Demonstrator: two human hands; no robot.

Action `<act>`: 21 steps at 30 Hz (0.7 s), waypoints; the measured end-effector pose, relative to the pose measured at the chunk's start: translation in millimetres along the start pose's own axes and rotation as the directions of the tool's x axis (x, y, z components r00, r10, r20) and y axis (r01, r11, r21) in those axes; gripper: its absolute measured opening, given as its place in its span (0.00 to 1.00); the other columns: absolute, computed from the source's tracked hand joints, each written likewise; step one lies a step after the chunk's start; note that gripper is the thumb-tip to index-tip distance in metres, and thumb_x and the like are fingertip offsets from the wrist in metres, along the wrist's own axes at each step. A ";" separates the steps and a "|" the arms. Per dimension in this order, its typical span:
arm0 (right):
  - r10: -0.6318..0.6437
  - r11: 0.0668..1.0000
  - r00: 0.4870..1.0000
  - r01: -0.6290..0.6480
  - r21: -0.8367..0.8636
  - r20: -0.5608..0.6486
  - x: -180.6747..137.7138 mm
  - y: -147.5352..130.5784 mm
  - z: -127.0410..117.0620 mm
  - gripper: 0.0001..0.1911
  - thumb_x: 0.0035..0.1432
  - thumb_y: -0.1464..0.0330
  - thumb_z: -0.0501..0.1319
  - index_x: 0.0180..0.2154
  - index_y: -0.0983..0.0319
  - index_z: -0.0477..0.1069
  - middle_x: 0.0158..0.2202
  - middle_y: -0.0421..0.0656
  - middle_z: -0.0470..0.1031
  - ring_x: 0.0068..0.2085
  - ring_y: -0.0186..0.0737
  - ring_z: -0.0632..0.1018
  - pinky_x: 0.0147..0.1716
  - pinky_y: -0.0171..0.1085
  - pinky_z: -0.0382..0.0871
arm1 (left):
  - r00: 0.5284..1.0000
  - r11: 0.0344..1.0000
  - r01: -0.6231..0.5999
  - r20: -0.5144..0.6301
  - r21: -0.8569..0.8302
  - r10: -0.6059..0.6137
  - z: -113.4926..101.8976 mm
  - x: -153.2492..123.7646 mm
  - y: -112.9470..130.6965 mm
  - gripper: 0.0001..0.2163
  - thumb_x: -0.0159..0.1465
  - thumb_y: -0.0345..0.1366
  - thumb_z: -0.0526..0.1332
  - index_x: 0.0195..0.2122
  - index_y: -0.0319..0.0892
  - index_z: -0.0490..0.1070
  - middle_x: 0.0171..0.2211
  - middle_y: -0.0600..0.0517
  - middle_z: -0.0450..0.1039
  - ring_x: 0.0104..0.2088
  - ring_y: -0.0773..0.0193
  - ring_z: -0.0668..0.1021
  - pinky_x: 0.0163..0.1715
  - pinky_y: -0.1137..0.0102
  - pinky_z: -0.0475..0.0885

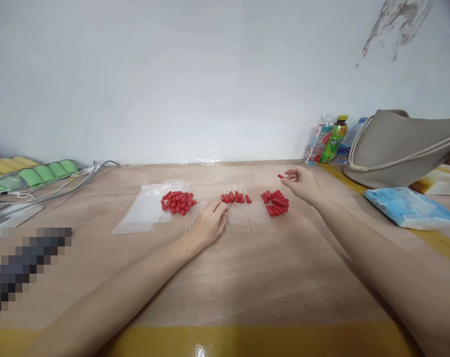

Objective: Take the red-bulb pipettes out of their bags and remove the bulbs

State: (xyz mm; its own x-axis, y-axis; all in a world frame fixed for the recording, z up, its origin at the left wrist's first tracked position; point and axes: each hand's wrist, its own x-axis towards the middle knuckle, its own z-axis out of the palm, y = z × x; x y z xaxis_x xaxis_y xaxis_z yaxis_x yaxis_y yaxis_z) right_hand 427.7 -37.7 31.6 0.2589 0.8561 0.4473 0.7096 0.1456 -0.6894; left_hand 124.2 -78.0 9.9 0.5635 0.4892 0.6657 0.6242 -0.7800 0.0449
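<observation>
My right hand (301,184) is raised just past the right-hand pile, its thumb and fingers pinching a red rubber dropper bulb (280,176). My left hand (210,222) rests over a row of clear thin tubes (250,218), with fingers bent together near the row's upper edge; what its fingertips hold, if anything, I cannot make out. Above the tubes lie several red bulbs (240,197) in a short line. More red bulbs form a heap at the left (178,202) and a ring-shaped pile (279,202) at the right.
Clear plastic bags (138,210) lie under and beside the left heap. Bottles (334,141), a grey bag (399,144) and a blue-white packet (411,207) stand or lie at the right. Cables (74,181) and green padded material (48,172) are at the far left; a wall closes the back.
</observation>
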 end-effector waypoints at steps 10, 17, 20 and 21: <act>-0.052 0.992 0.952 0.085 -0.097 0.303 4.3 12.8 11.8 0.10 0.48 0.64 0.58 0.29 0.63 0.73 0.23 0.40 0.73 0.22 0.31 0.68 0.22 0.31 0.61 | 0.997 0.984 -0.014 0.068 -0.177 0.026 5.5 -6.2 11.7 0.06 0.58 0.33 0.56 0.35 0.37 0.67 0.36 0.45 0.68 0.37 0.61 0.72 0.39 0.67 0.70; -0.074 0.973 0.938 0.143 -0.182 0.340 4.6 20.2 0.9 0.10 0.47 0.64 0.59 0.30 0.61 0.76 0.25 0.40 0.75 0.23 0.32 0.69 0.25 0.32 0.62 | 0.997 0.996 -0.058 0.039 -0.075 0.061 -5.2 -10.8 15.8 0.12 0.58 0.41 0.58 0.39 0.39 0.69 0.38 0.46 0.69 0.40 0.57 0.71 0.41 0.61 0.68; -0.067 0.967 0.955 0.134 -0.218 0.289 4.4 15.1 1.5 0.14 0.50 0.61 0.56 0.33 0.62 0.76 0.26 0.41 0.76 0.24 0.33 0.69 0.26 0.33 0.61 | 0.997 0.997 -0.062 0.031 -0.055 0.064 -12.0 -18.1 14.4 0.11 0.59 0.40 0.57 0.40 0.40 0.69 0.40 0.46 0.70 0.42 0.57 0.71 0.42 0.60 0.67; -0.063 0.965 0.962 0.127 -0.231 0.266 3.5 10.9 2.8 0.15 0.51 0.61 0.56 0.33 0.62 0.75 0.27 0.42 0.75 0.25 0.34 0.70 0.26 0.33 0.61 | 0.997 0.996 -0.061 0.042 -0.058 0.064 -13.7 -20.6 13.6 0.11 0.59 0.39 0.57 0.41 0.40 0.69 0.41 0.46 0.70 0.43 0.57 0.71 0.43 0.61 0.67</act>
State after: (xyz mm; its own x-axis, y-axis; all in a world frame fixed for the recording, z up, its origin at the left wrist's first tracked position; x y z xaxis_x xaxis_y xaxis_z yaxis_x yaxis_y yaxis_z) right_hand 434.5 -31.8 24.1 0.0299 0.9464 0.3217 0.8685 0.1346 -0.4770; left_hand 113.7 -104.0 6.9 0.6246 0.4544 0.6351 0.5557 -0.8300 0.0473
